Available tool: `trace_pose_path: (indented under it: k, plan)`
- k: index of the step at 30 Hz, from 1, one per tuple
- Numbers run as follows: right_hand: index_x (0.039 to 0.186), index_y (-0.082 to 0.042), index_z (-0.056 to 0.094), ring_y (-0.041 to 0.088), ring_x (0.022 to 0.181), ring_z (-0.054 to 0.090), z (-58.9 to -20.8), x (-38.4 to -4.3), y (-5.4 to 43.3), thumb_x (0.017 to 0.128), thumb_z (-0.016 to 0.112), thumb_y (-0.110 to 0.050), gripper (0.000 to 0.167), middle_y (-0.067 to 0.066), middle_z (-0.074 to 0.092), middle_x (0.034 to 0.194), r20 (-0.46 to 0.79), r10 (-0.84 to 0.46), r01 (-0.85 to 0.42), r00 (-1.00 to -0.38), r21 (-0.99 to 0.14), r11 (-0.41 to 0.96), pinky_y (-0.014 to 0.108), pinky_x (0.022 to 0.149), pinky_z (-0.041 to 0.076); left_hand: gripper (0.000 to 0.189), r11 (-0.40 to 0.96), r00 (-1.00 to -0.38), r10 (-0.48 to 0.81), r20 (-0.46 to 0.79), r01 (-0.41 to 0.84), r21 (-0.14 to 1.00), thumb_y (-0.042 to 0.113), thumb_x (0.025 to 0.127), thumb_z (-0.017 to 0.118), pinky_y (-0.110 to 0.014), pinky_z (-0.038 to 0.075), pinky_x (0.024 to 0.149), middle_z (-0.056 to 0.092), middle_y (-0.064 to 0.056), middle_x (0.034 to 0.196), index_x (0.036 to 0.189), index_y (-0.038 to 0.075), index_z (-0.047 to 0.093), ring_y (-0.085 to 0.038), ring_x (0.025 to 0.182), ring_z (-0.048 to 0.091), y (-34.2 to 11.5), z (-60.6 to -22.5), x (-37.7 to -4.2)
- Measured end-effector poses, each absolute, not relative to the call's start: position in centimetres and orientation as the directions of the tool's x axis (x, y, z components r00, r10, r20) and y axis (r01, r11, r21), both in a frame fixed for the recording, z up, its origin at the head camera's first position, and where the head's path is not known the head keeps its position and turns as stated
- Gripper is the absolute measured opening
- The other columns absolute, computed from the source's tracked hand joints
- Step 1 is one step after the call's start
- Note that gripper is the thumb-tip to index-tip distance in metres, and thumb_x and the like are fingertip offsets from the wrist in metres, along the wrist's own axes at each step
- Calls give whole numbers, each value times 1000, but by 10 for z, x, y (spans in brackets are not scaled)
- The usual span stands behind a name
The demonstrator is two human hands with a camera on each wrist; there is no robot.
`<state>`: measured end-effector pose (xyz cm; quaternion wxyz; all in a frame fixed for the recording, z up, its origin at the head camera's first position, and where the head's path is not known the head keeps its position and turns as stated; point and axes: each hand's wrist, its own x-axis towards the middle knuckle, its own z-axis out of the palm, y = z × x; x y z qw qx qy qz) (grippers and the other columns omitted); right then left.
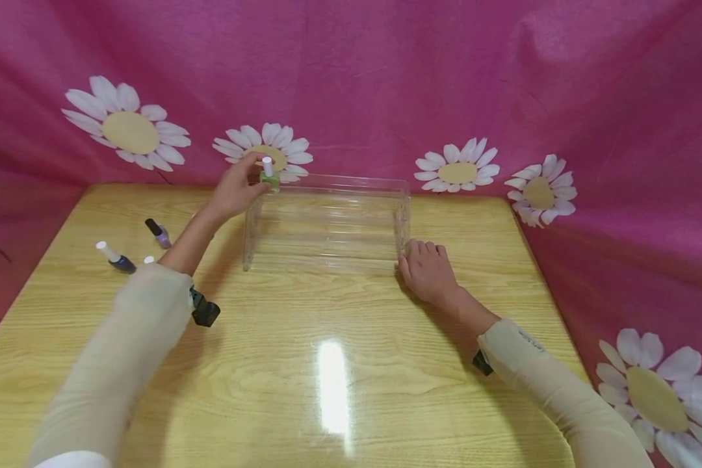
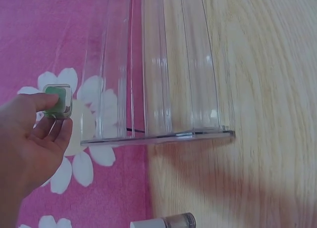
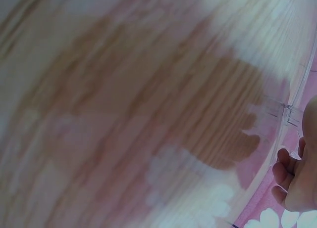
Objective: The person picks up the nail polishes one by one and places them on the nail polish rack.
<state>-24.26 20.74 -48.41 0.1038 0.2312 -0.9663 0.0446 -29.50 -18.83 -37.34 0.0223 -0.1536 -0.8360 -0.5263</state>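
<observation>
My left hand (image 1: 238, 186) pinches a green nail polish bottle (image 1: 270, 180) with a white cap, held upright over the back left corner of a clear stepped rack (image 1: 327, 263). In the left wrist view, thumb and fingers hold the nail polish bottle (image 2: 62, 100) from either side, beside the rack's upper tiers (image 2: 114, 89). At the rack's front right corner, my right hand (image 1: 428, 272) grips the side panel with curled fingers. The right wrist view shows that hand (image 3: 297, 173) at its edge, close against the clear plastic.
To the left lie a purple nail polish bottle (image 1: 160, 236) with a black cap and a dark blue one (image 1: 121, 262) with a white cap. Another white cap (image 1: 149, 259) peeks out by the left sleeve. A pink flowered cloth (image 1: 363, 84) hangs behind the wooden table (image 1: 269, 364).
</observation>
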Motion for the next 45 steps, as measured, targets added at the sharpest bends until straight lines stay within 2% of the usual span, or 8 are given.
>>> trace_pose_path:
  k: [3, 10, 23, 26, 33, 36, 41, 45]
  plan:
    - [91, -2, 45, 37, 82, 52, -485, -242, 208, 106, 37, -29, 32, 13, 49, 81, 212, -435, -452, -875, -39, 891, 52, 82, 41, 38, 415, -952, 229, 202, 283, 864, -12, 95, 54, -36, 48, 91, 56, -36, 127, 132, -8, 44, -43, 120, 54, -184, -373, -299]
    - [92, -3, 44, 37, 84, 50, -486, -243, 209, 106, 36, -30, 32, 12, 48, 82, 186, -419, -435, -889, -50, 899, 52, 84, 39, 39, 412, -944, 219, 246, 317, 854, -14, 92, 55, -32, 48, 87, 58, -36, 122, 129, -6, 46, -43, 115, 57, -175, -377, -308]
    - [94, -2, 43, 37, 87, 50, -484, -244, 208, 107, 35, -30, 32, 13, 48, 85, 169, -416, -429, -893, -43, 902, 51, 84, 39, 38, 464, -960, 182, 213, 275, 842, -11, 92, 56, -49, 45, 100, 56, -34, 128, 128, -5, 47, -43, 120, 55, -169, -379, -319]
    - [95, -3, 42, 37, 88, 50, -484, -244, 208, 107, 34, -31, 32, 13, 48, 86, 148, -408, -419, -901, -47, 907, 51, 86, 38, 36, 480, -959, 187, 212, 277, 832, -11, 92, 55, -45, 47, 98, 57, -34, 126, 126, -6, 47, -43, 119, 56, -167, -379, -319]
    - [95, -3, 42, 36, 88, 50, -485, -244, 208, 107, 33, -31, 31, 12, 48, 86, 142, -408, -418, -902, -51, 907, 51, 85, 38, 28, 493, -955, 248, 161, 267, 828, -12, 94, 50, -23, 45, 71, 61, -27, 113, 121, -5, 46, -34, 107, 59, -165, -384, -320]
    - [94, -3, 42, 36, 87, 50, -485, -243, 207, 107, 34, -30, 31, 13, 48, 85, 158, -413, -425, -897, -46, 904, 51, 84, 38, 27, 501, -950, 272, 154, 277, 820, -12, 95, 49, -25, 45, 73, 60, -28, 115, 121, -7, 45, -34, 109, 59, -165, -385, -321]
    - [95, -2, 43, 37, 87, 50, -485, -243, 208, 107, 35, -30, 31, 13, 48, 85, 173, -417, -429, -892, -34, 903, 51, 84, 39, 27, 575, -950, 286, 129, 278, 769, -9, 96, 50, -38, 46, 85, 60, -32, 121, 122, -6, 45, -37, 116, 56, -165, -383, -321]
    - [95, -1, 44, 37, 86, 50, -486, -244, 208, 107, 35, -29, 31, 14, 48, 85, 182, -422, -434, -888, -29, 901, 51, 84, 39, 29, 599, -953, 279, 115, 266, 755, -8, 95, 51, -37, 46, 84, 60, -32, 119, 123, -6, 44, -35, 110, 57, -165, -384, -322]
